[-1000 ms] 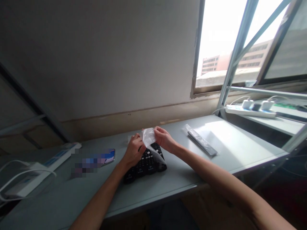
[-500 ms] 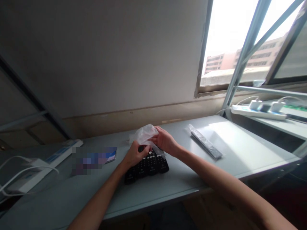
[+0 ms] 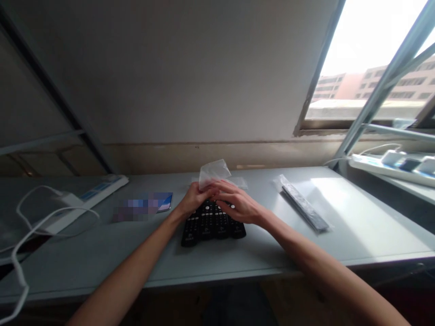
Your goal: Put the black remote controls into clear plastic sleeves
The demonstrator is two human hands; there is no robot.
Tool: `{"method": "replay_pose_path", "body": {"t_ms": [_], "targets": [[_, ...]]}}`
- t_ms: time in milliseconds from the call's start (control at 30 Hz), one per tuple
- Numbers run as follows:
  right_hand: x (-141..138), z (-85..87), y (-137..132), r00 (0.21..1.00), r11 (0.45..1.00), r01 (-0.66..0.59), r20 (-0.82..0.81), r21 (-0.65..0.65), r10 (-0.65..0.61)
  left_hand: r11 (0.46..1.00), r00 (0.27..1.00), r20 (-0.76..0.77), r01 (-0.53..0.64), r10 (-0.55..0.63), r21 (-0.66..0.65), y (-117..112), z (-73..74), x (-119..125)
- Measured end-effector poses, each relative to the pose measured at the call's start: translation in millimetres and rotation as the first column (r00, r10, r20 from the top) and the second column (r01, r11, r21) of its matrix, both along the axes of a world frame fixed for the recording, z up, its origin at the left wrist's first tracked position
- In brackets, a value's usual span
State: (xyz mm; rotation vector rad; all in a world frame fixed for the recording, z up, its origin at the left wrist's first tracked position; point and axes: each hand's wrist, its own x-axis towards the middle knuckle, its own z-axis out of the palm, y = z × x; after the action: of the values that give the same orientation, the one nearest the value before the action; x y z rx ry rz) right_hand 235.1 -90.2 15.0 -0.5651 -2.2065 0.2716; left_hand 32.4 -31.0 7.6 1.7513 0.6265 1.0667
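Several black remote controls (image 3: 214, 226) lie side by side on the desk, their upper ends covered by my hands. Above them, a clear plastic bag (image 3: 214, 173) stands up crumpled between my fingers. My left hand (image 3: 194, 199) pinches the bag's lower edge from the left. From the right, my right hand (image 3: 239, 203) reaches across with its fingers bent against the bag, its fingertips meeting those of the left. Behind the hands, more clear plastic (image 3: 240, 182) lies flat on the desk.
A plastic-wrapped dark bar-shaped bundle (image 3: 303, 204) rests on the grey desk (image 3: 258, 258) to the right. At left are a phone (image 3: 166, 202) and a power strip (image 3: 102, 190) with white cables (image 3: 18, 258). Another power strip (image 3: 370, 163) sits far right by the window.
The view has turned left and levelled. My right hand has come down over the left fingers, and the bag now stands upright above them instead of spreading over the remotes.
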Motion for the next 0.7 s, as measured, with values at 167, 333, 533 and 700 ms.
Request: {"method": "replay_pose_path", "body": {"t_ms": [167, 333, 533, 700], "targets": [[12.5, -4.9, 10.3, 0.979, 0.978, 0.203, -0.039, 0.035, -0.202, 0.972, 0.943, 0.314, -0.033, 0.108, -0.234, 15.6, 2.9, -15.4], [16.5, -23.1, 21.4, 0.981, 0.98, 0.194, 0.032, -0.032, -0.193, 0.936, 0.947, 0.306, 0.022, 0.093, -0.35, 20.9, 3.1, -25.9], [12.5, -34.8, 25.1, 0.946, 0.958, 0.283, -0.15, -0.045, -0.286, 0.908, 0.978, 0.21, 0.099, -0.012, -0.406, 14.0, 3.6, -15.8], [20.3, -27.3, 25.8, 0.861, 0.912, 0.407, -0.317, -0.042, -0.399, 0.88, 0.94, 0.234, -0.118, 0.248, -0.459, 20.7, 6.9, -14.0]]}}
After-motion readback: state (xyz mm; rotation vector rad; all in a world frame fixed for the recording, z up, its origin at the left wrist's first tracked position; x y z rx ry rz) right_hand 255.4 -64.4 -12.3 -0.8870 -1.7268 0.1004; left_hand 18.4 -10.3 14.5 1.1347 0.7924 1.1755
